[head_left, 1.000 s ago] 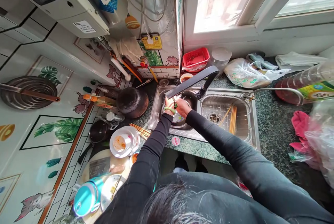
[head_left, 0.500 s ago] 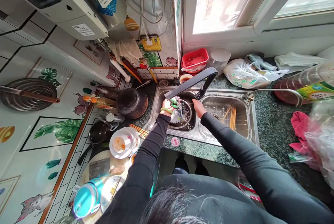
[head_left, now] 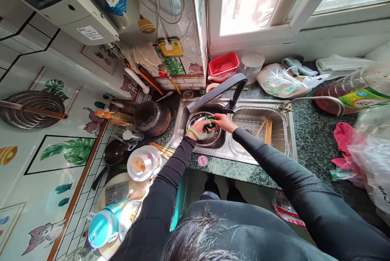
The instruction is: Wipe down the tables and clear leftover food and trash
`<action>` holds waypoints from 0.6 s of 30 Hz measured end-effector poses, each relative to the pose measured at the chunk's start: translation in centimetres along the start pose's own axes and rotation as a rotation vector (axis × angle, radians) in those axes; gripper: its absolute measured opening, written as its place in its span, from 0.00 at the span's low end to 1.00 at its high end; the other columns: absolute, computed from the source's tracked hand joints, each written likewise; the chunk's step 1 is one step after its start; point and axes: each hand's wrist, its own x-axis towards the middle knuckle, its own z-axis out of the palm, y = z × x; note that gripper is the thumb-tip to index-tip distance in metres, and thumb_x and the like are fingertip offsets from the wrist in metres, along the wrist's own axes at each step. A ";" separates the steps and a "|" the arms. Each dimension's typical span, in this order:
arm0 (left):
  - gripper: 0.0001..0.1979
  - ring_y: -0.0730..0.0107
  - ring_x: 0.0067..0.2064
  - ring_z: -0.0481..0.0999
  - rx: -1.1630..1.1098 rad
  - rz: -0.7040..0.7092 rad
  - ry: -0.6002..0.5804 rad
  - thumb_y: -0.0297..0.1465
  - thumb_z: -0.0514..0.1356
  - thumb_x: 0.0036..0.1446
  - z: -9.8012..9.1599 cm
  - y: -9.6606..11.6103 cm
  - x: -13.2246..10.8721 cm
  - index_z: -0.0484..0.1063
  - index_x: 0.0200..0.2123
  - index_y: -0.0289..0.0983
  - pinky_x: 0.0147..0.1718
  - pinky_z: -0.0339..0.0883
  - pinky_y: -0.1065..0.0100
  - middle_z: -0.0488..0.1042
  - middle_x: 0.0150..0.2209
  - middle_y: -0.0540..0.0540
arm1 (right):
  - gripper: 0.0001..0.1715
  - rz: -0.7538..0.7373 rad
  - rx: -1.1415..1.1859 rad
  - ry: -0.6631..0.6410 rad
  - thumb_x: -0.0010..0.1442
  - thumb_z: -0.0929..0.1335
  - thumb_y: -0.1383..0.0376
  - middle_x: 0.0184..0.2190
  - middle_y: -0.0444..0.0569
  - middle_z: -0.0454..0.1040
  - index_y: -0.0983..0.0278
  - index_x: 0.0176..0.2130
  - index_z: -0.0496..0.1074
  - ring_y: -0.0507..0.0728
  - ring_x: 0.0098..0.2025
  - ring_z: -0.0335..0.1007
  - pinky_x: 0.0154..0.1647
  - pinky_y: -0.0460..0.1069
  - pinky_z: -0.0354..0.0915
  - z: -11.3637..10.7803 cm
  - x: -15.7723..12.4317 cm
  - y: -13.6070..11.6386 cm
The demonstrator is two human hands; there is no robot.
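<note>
Both my hands are together over the left sink basin [head_left: 219,142]. My left hand [head_left: 199,126], with a pale green bangle at the wrist, is closed on one side of a small green-and-dark piece that looks like a scrubbing cloth [head_left: 210,121]. From the other side, my right hand [head_left: 224,122] pinches the same piece. Just below them, a round metal pan or bowl [head_left: 215,137] lies in the basin, partly covered by my hands. The flat dark faucet [head_left: 217,92] arches above, its spout end left of my fingers.
Chopsticks [head_left: 268,132] lie in the wire rack of the right basin [head_left: 283,131]. Left of the sink are a blackened pot [head_left: 151,119], stacked dirty bowls [head_left: 140,164] and more chopsticks [head_left: 161,150]. A red basket [head_left: 223,66] and a plastic bag [head_left: 280,82] stand behind.
My right hand has left the faucet lever and moved left to the green piece. Water that ran over my left hand no longer shows clearly. The view has shifted slightly.
</note>
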 end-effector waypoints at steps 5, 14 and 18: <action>0.14 0.71 0.30 0.76 0.191 0.038 0.137 0.16 0.70 0.45 -2.6 1.1 -0.6 0.77 0.35 0.36 0.40 0.80 0.61 0.76 0.31 0.51 | 0.06 0.131 0.061 0.131 0.59 0.70 0.72 0.28 0.42 0.73 0.62 0.37 0.72 0.51 0.29 0.70 0.41 0.51 0.77 -2.2 0.7 0.0; 0.12 0.69 0.37 0.79 0.055 0.042 -0.010 0.25 0.70 0.55 -2.3 3.8 -2.4 0.82 0.43 0.38 0.40 0.78 0.67 0.82 0.39 0.47 | 0.23 0.228 0.341 -0.357 0.67 0.68 0.47 0.47 0.48 0.81 0.56 0.53 0.76 0.59 0.47 0.77 0.53 0.55 0.75 -0.1 -1.8 -0.1; 0.11 0.61 0.53 0.81 -0.078 0.237 0.133 0.23 0.65 0.57 0.0 1.9 -1.6 0.79 0.44 0.38 0.56 0.77 0.59 0.82 0.48 0.44 | 0.33 0.318 0.479 -0.259 0.75 0.55 0.41 0.40 0.51 0.81 0.59 0.49 0.75 0.61 0.48 0.78 0.53 0.56 0.74 2.7 -1.9 -0.2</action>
